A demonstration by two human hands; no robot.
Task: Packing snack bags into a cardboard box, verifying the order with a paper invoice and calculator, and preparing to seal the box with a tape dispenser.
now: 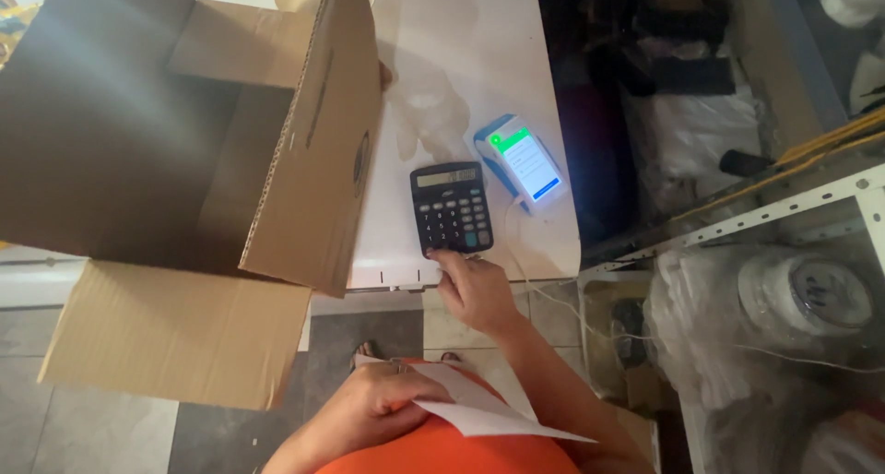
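The right hand (470,285) reaches out to a black calculator (451,207) and its fingertips touch the bottom edge, near the lowest row of keys. The fingers are bent and close together, and they pinch nothing. The calculator lies flat on a white desk (479,59), near the front edge. Just beside it, to the right, lies a small card reader (518,158) with a lit screen, tilted a little. A thin white cord runs from it down over the desk edge. The left hand (373,402) is low and close to the body, by the orange shirt (461,451). It is closed on a white paper (479,408) and grips it between thumb and fingers. A big open cardboard box (175,151) stands on the left side of the desk, with its flaps hanging out.
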